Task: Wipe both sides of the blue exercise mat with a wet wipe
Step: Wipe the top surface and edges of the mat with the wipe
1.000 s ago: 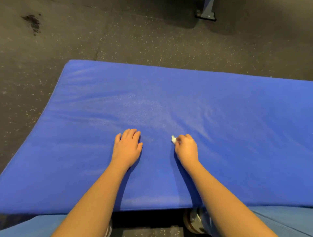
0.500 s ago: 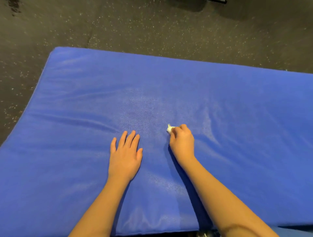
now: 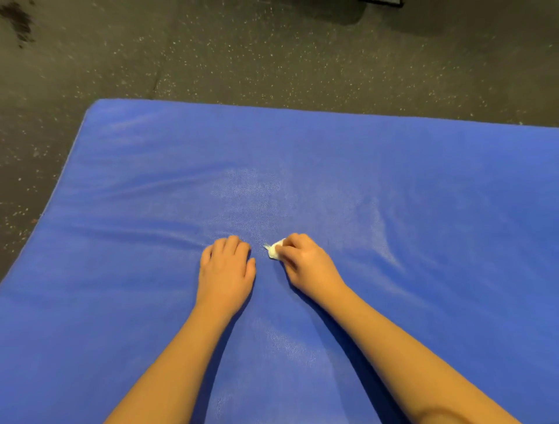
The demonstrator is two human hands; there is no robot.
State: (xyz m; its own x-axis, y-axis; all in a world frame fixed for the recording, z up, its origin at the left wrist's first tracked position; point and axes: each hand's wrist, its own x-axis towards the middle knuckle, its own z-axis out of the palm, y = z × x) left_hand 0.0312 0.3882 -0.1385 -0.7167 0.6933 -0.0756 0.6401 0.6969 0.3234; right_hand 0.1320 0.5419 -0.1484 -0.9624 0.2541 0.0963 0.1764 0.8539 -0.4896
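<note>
The blue exercise mat (image 3: 393, 187) lies flat on the floor and fills most of the view. My right hand (image 3: 305, 263) pinches a small crumpled white wet wipe (image 3: 276, 250) and holds it against the mat near its middle. My left hand (image 3: 225, 269) rests palm down on the mat just to the left of the wipe, fingers bent at the tips. Faint damp, shiny patches show on the mat above and below the hands.
Dark speckled rubber floor (image 3: 272, 60) surrounds the mat at the back and left. A dark stain (image 3: 18, 21) marks the floor at the far left. A dark base of some equipment (image 3: 381, 2) shows at the top edge.
My right hand has moved the wipe leftward, closer to my left hand. My left hand's fingers have curled in from being spread flat. The view has shifted slightly back.
</note>
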